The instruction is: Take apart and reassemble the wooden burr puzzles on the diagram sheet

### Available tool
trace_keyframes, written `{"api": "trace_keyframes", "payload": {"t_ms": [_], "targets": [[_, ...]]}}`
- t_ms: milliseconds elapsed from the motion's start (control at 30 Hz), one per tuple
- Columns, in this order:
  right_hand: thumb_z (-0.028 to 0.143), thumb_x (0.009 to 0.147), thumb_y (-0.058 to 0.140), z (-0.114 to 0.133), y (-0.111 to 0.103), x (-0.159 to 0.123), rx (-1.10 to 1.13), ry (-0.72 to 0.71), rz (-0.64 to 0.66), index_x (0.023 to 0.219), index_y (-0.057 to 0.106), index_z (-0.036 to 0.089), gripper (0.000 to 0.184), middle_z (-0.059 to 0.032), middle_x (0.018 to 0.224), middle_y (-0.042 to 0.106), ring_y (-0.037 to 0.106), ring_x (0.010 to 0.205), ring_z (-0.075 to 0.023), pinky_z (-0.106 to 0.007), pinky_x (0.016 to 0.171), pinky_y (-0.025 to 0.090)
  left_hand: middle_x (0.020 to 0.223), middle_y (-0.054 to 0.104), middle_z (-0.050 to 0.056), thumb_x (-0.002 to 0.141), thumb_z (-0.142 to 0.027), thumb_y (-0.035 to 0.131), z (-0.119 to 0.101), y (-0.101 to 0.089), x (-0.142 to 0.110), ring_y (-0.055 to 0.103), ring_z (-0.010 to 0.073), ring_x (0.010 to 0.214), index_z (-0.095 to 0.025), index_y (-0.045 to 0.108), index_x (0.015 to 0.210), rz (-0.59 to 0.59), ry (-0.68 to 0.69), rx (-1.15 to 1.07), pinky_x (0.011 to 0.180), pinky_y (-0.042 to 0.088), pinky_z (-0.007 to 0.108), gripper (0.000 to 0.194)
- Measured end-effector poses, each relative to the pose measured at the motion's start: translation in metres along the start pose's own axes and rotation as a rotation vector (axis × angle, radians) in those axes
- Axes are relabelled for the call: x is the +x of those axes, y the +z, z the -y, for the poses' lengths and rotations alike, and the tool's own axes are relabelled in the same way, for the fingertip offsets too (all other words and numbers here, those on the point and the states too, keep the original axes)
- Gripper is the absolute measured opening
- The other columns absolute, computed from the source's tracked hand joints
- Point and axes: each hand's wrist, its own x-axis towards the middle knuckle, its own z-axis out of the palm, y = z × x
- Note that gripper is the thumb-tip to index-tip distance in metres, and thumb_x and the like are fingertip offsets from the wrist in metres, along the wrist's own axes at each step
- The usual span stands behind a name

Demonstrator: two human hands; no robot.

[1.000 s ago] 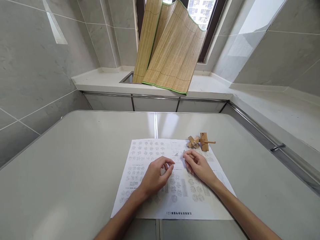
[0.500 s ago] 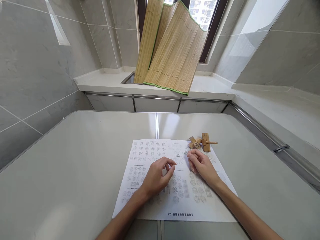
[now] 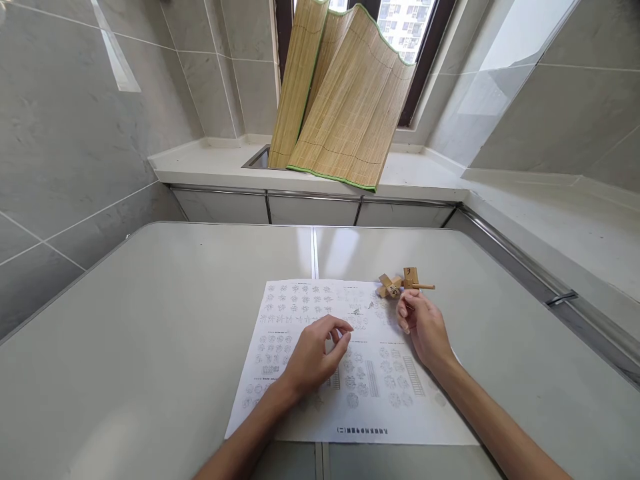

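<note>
A printed paper sheet (image 3: pixel 310 417), covered in rows of small diagrams, lies on the table with its heading upside down to me. My left hand (image 3: pixel 323 350) rests on its middle, fingers bent, with a small gap between thumb and forefinger and nothing held. My right hand (image 3: pixel 423 327) is over the sheet's right side, fingers loosely curled and no object visible in them. Just beyond it lie two wooden pieces: a crossed-stick block (image 3: pixel 390 287) and a flat-topped piece with a thin peg (image 3: pixel 411 275). My right hand hides the lower part of the pegged piece; whether they touch I cannot tell.
The pale table (image 3: pixel 150 333) has a seam (image 3: pixel 315 253) down its middle. Behind it is a white ledge (image 3: pixel 210 163), where a folded bamboo mat (image 3: pixel 350 107) leans before a window (image 3: pixel 405 27). A metal rail (image 3: pixel 520 260) runs along the right side.
My right hand has moved right and slightly away from me, from over the sheet's diagrams to just in front of the pegged wooden piece. My left hand has stayed in place.
</note>
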Motion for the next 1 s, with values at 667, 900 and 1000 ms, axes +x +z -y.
{"api": "trace_keyframes", "payload": {"t_ms": [667, 900, 1000], "targets": [[0.054, 0.083, 0.081, -0.008, -0.036, 0.029, 0.025, -0.049, -0.217, 0.120, 0.058, 0.025, 0.052, 0.0077, 0.065, 0.063, 0.052, 0.045, -0.0111, -0.021, 0.039, 0.043, 0.097, 0.075, 0.005, 0.100, -0.034, 0.058, -0.005, -0.006, 0.000, 0.065, 0.0203, 0.085, -0.022, 0.073, 0.101, -0.029, -0.042, -0.046, 0.065, 0.049, 0.028, 0.019], [0.045, 0.081, 0.083, -0.007, -0.037, 0.032, 0.066, -0.053, -0.242, 0.098, 0.056, 0.025, 0.038, 0.0070, 0.069, 0.063, 0.055, 0.049, -0.0101, -0.020, 0.041, 0.044, 0.098, 0.075, 0.004, 0.100, -0.034, 0.059, -0.004, -0.006, 0.000, 0.066, 0.0198, 0.085, -0.023, 0.073, 0.100, -0.035, -0.069, -0.063, 0.064, 0.047, 0.028, 0.018], [0.037, 0.081, 0.080, -0.005, -0.036, 0.031, 0.066, -0.090, -0.271, 0.095, 0.055, 0.025, 0.031, 0.0071, 0.068, 0.062, 0.053, 0.049, -0.0099, -0.019, 0.040, 0.042, 0.097, 0.075, 0.004, 0.100, -0.034, 0.059, -0.005, -0.005, -0.001, 0.066, 0.0199, 0.085, -0.023, 0.073, 0.101, -0.047, -0.070, -0.072, 0.066, 0.048, 0.028, 0.018]]}}
